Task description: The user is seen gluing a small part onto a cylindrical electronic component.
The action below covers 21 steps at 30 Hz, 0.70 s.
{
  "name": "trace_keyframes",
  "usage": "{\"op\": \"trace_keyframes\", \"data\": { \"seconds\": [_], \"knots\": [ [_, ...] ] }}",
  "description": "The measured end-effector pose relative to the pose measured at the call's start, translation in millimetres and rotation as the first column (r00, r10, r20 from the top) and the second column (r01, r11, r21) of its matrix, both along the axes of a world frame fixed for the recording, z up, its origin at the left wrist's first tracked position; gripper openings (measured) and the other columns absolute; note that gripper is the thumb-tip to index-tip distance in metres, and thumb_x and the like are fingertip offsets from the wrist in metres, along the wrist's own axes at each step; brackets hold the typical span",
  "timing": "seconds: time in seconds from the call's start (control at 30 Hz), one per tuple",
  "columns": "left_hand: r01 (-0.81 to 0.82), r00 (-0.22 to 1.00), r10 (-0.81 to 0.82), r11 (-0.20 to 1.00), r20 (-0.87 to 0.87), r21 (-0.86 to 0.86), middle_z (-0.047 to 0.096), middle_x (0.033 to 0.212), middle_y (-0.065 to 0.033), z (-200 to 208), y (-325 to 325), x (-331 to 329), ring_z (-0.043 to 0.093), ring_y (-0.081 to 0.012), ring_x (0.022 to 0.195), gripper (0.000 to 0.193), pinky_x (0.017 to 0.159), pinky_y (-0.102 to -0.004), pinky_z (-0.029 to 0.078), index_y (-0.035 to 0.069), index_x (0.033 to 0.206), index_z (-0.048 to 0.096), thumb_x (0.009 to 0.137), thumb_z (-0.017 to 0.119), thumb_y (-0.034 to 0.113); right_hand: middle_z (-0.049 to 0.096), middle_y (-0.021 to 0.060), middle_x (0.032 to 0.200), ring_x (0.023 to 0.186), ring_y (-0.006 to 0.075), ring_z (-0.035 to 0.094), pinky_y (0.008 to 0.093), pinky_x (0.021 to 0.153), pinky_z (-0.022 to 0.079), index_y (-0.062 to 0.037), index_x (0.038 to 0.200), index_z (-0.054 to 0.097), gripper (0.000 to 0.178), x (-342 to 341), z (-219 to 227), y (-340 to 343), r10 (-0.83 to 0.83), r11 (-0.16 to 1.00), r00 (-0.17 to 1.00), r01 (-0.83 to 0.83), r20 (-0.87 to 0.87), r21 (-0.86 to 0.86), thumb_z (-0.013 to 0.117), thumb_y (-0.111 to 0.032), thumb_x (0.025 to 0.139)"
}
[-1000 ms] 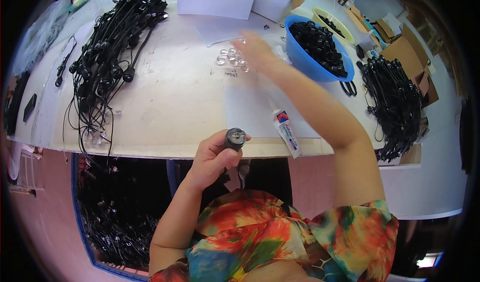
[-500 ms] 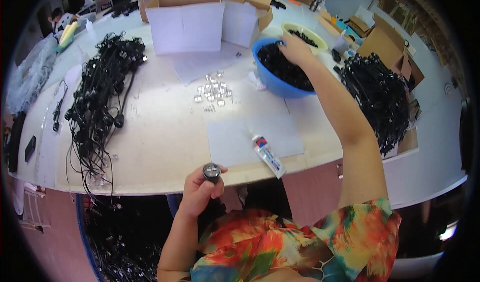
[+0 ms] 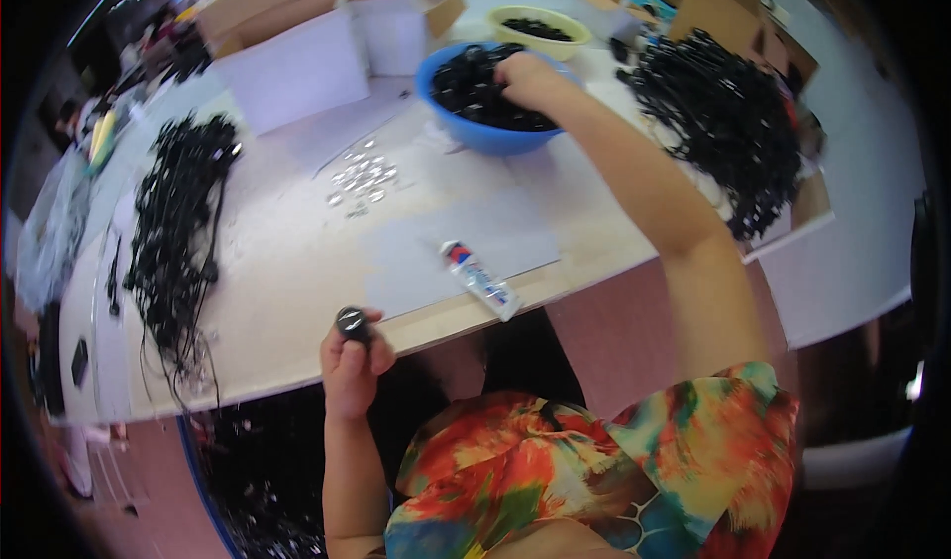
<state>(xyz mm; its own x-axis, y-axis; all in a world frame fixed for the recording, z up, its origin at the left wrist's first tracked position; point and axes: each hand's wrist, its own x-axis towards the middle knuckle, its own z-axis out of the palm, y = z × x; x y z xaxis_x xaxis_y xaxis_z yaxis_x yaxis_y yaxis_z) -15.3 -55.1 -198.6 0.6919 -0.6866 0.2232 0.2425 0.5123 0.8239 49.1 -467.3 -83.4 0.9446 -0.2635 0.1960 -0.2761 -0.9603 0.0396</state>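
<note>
In my left hand (image 3: 351,373) is a short black cylinder (image 3: 353,324) with a shiny round end facing up, held just off the table's front edge. My fingers and thumb are wrapped around its side. My right hand (image 3: 535,81) reaches into a blue bowl (image 3: 487,139) heaped with small black parts (image 3: 466,91). Its fingers are curled down among those parts; the fingertips and anything in them are hidden. Between my hands, a white tube (image 3: 482,283) with a red and blue end lies partly on a white sheet (image 3: 515,240). Small clear round pieces (image 3: 365,174) are clustered beyond the sheet.
Bundled black cables (image 3: 183,227) lie at the left, and a larger black cable pile (image 3: 718,128) is at the right. A yellow bowl (image 3: 580,36) of dark parts stands behind the blue one. Cardboard boxes (image 3: 297,78) line the back. A blue-edged container (image 3: 203,480) sits below the table.
The whole view has swung, shifting the table's things leftward in the picture. My right hand remains in the blue bowl, with its fingers lower among the parts. My left hand still holds the black cylinder.
</note>
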Motion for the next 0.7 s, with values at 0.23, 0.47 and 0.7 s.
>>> {"op": "trace_keyframes", "data": {
  "seconds": [0.23, 0.47, 0.7],
  "knots": [
    [-0.032, 0.999, 0.03, 0.998, 0.036, 0.051, 0.04, 0.058, -0.0001, 5, -3, -2, 0.037, -0.0083, 0.049, 0.049, 0.048, -0.0224, 0.031, -0.003, 0.108, 0.045, 0.085, 0.054, 0.038, 0.063, 0.014, 0.094, 0.09, 0.0279, 0.06, 0.0392, 0.077, 0.048, -0.007, 0.091, 0.064, 0.025, -18, -10, 12, -0.142, 0.99, 0.988, 0.141, 0.053, 0.024, 0.054, -0.014, 0.07],
    [-0.046, 0.997, 0.044, 0.999, 0.067, 0.027, 0.043, 0.06, -0.0005, 6, -3, -3, 0.038, -0.0086, 0.051, 0.045, 0.05, -0.0228, 0.033, -0.002, 0.109, 0.046, 0.086, 0.052, 0.036, 0.06, 0.0076, 0.096, 0.092, 0.0252, 0.056, 0.0362, 0.076, 0.046, -0.0122, 0.091, 0.064, 0.02, -31, -16, 2, 0.018, 0.999, 0.992, -0.011, 0.127, -0.053, 0.061, -0.02, 0.073],
    [-0.076, 0.996, 0.073, 0.994, 0.048, 0.073, 0.043, 0.06, -0.0003, 3, 0, -7, 0.039, -0.0085, 0.051, 0.049, 0.049, -0.0227, 0.033, -0.002, 0.109, 0.047, 0.084, 0.053, 0.04, 0.061, 0.0083, 0.082, 0.08, 0.0248, 0.058, 0.0327, 0.07, 0.045, -0.0102, 0.088, 0.065, 0.018, -50, -12, 9, 0.08, 0.933, 0.771, -0.281, 0.632, 0.224, 0.059, -0.024, 0.078]
  ]
}}
